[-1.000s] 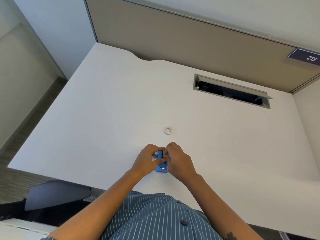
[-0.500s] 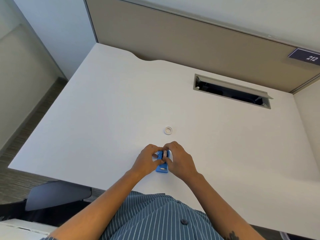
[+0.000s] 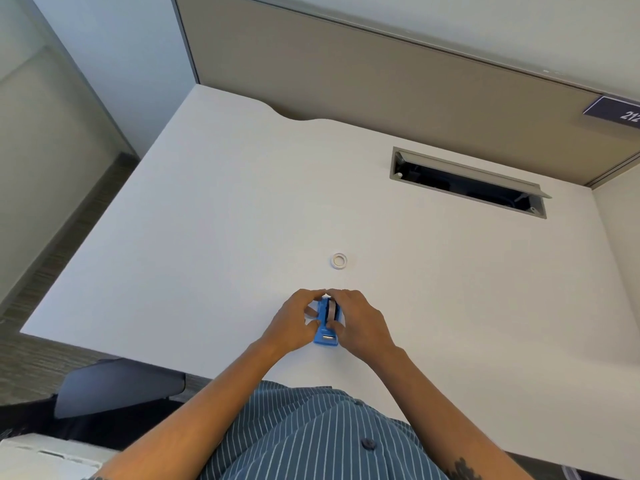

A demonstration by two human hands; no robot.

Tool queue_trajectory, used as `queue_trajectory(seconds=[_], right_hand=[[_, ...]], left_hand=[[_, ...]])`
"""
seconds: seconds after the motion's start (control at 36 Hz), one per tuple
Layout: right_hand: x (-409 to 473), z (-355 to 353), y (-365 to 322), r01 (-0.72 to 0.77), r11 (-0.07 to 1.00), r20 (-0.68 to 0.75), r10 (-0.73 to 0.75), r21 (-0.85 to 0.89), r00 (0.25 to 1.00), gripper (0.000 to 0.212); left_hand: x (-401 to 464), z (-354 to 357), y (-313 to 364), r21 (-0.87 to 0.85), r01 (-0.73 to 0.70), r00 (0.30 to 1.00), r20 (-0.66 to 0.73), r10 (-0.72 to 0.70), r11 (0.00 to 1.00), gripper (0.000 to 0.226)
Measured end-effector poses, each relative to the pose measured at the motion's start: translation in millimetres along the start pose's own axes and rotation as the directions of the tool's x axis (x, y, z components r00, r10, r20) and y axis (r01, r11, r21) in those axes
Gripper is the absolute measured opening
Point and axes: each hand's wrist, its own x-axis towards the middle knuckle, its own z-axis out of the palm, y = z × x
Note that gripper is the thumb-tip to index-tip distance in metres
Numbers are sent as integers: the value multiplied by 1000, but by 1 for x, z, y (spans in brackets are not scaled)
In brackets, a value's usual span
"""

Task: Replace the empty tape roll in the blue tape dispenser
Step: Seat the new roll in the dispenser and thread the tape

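Near desk edge: blue tape dispenser (image 3: 325, 327) sits on the white desk (image 3: 214, 244), close to the person's striped shirt (image 3: 311, 434).
Left hand (image 3: 294, 323): closed on the dispenser's left side.
Right hand (image 3: 360, 323): closed on its right side — fingertips meet the left's over the far end.
Dispenser holds: a grey roll (image 3: 332, 309) standing on edge in its slot.
Beyond the hands: small white ring (image 3: 339, 261), lying flat, apart from everything.
Far right: open cable hatch (image 3: 467, 183) — dark inside, contents unclear.
Partition sign (image 3: 614, 110): reads "212".
Lower left: dark chair (image 3: 117, 389).
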Motion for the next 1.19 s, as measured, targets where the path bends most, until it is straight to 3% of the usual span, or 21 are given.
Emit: queue_trajectory(seconds=[0.44, 0.61, 0.81, 1.0, 1.19], right_hand=[[0, 0, 4, 19, 1000, -121, -19, -4, 993, 60], [2, -2, -1, -5, 999, -305, 22, 54, 952, 36], [4, -6, -8, -28, 998, -378, 50, 63, 924, 26], [2, -14, -14, -96, 994, -347, 106, 45, 932, 27], [1, -13, -11, -172, 984, -264, 180, 54, 947, 23]], left_hand=[[-3, -2, 5, -10, -6, 1000, -25, 6, 1000, 65], [-7, -3, 11, -67, -87, 987, -139, 77, 994, 54], [-9, -10, 26, -96, -173, 971, -183, 153, 980, 50], [-8, -14, 29, -117, -183, 971, -175, 161, 976, 53], [-6, -15, 28, -133, -160, 977, -165, 138, 978, 41]])
